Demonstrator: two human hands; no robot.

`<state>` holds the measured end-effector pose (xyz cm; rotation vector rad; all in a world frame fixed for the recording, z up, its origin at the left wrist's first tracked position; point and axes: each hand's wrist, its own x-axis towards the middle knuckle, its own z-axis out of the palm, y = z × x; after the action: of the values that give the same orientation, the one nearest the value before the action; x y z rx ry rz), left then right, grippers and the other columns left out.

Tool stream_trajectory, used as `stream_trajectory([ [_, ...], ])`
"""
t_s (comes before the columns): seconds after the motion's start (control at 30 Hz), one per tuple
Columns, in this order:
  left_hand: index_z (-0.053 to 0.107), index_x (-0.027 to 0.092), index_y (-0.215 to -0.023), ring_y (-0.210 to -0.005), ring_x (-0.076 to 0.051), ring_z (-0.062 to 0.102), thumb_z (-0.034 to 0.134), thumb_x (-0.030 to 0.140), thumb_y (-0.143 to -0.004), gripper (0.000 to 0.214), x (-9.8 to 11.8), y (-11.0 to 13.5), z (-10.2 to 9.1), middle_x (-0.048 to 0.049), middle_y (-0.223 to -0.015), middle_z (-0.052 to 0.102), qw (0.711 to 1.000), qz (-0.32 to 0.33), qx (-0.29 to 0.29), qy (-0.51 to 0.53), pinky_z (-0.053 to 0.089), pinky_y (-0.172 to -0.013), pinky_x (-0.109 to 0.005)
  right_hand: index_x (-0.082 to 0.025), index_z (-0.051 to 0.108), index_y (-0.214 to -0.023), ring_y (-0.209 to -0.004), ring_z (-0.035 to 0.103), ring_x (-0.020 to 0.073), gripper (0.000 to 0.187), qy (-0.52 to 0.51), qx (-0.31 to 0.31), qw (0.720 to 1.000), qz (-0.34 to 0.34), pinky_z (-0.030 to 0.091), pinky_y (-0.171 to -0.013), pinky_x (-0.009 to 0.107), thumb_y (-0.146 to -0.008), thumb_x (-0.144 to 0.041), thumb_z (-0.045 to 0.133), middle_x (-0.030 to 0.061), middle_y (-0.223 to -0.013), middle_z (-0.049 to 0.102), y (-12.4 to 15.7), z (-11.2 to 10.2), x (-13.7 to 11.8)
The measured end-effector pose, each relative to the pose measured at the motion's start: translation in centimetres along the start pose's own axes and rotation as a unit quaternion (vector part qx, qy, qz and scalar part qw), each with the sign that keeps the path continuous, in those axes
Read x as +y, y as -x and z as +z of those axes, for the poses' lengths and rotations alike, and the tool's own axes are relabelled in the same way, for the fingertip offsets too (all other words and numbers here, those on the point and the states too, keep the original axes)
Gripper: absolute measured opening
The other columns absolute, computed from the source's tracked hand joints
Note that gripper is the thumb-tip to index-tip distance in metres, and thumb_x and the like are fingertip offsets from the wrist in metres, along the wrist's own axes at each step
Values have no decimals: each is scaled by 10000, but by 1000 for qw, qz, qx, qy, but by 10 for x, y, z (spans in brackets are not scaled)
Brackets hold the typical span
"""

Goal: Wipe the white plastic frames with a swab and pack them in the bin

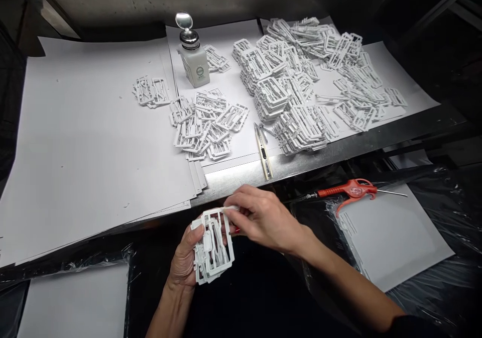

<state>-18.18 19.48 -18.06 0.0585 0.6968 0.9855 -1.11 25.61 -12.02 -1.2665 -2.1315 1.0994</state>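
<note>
White plastic frames (213, 247) stacked in the left hand (184, 265), gripped from beneath.
Right hand (263, 220) pinches the top frame's upper edge, steadying it; knife (263, 152) lies beyond.

Bottle (193, 57) behind small frame pile (206, 123) – knife (263, 151) right, big heap (309, 82) beyond

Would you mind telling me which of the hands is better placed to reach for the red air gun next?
Probably the right hand: the red air gun lies on its side, and it only pinches the top edge of the white plastic frames, while the left hand holds the stack.
</note>
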Motion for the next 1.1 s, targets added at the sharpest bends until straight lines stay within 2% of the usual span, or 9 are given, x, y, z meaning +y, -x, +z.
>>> stream_trajectory([
  [0.1, 696, 113, -886, -790, -296, 673, 677, 305, -734, 246, 1, -2, -2, -95, -815, 720, 1000, -21, 10, 5, 556, -744, -389, -168, 647, -887, -730, 558, 107, 125, -4, 29, 999, 34, 431, -699, 215, -872, -196, 526, 17, -849, 614, 7, -7, 3],
  [0.23, 710, 140, -912, -867, -294, 659, 700, 272, -708, 243, 0, -6, -3, -82, -887, 721, 999, -13, 38, 24, 543, -792, -391, -164, 645, -934, -751, 551, 110, 158, -32, 33, 998, 41, 422, -712, 214, -889, -209, 501, 25, -858, 607, 15, 0, -1],
  [0.4, 675, 116, -1039, -946, -264, 637, 622, 285, -779, 314, 0, -7, -1, -99, -1067, 676, 998, -14, 12, 59, 540, -801, -330, -167, 635, -884, -695, 523, 105, 125, -34, -83, 995, 41, 405, -647, 212, -870, -188, 512, 15, -799, 568, 37, 3, -4],
  [0.47, 655, 101, -1076, -949, -236, 637, 598, 274, -797, 333, 0, -7, 0, -99, -1116, 654, 997, -13, 3, 70, 536, -803, -294, -170, 624, -860, -670, 513, 95, 102, -56, -107, 991, 53, 397, -626, 202, -863, -183, 523, 3, -772, 555, 46, 0, -6],
  [0.57, 636, 75, -1100, -938, -221, 640, 596, 275, -800, 364, 0, -8, 1, -107, -1141, 638, 997, -25, 5, 73, 519, -838, -294, -170, 612, -901, -675, 511, 90, 99, -89, -84, 990, 63, 399, -626, 193, -869, -187, 520, 7, -801, 557, 52, 4, -12],
  [0.77, 642, 57, -1076, -901, -227, 651, 658, 277, -750, 393, -3, -8, 8, -141, -1065, 669, 998, -5, 57, 37, 537, -790, -290, -150, 598, -930, -780, 524, 133, 169, -62, -73, 995, 0, 410, -701, 229, -904, -218, 445, 49, -858, 564, 50, 26, -16],
  [0.97, 644, 78, -1074, -920, -215, 644, 633, 264, -774, 353, -3, -7, 5, -112, -1132, 645, 996, -1, 77, 37, 547, -768, -277, -179, 623, -848, -663, 496, 100, 131, -63, -35, 990, 120, 381, -628, 223, -873, -227, 504, 9, -781, 568, 62, 13, 2],
  [1.03, 641, 77, -1076, -939, -210, 636, 626, 262, -782, 348, -3, -7, 5, -109, -1162, 629, 996, 1, 83, 39, 542, -778, -270, -181, 631, -800, -613, 469, 91, 150, -96, -25, 979, 176, 352, -570, 217, -866, -253, 517, -6, -721, 561, 61, 15, 5],
  [1.1, 632, 70, -1089, -905, -221, 646, 634, 276, -775, 375, -3, -7, 6, -121, -1106, 656, 996, -5, 80, 35, 548, -772, -300, -171, 637, -800, -563, 426, 82, 184, -174, -40, 957, 229, 308, -506, 208, -861, -309, 531, -20, -654, 534, 56, 23, 9],
])
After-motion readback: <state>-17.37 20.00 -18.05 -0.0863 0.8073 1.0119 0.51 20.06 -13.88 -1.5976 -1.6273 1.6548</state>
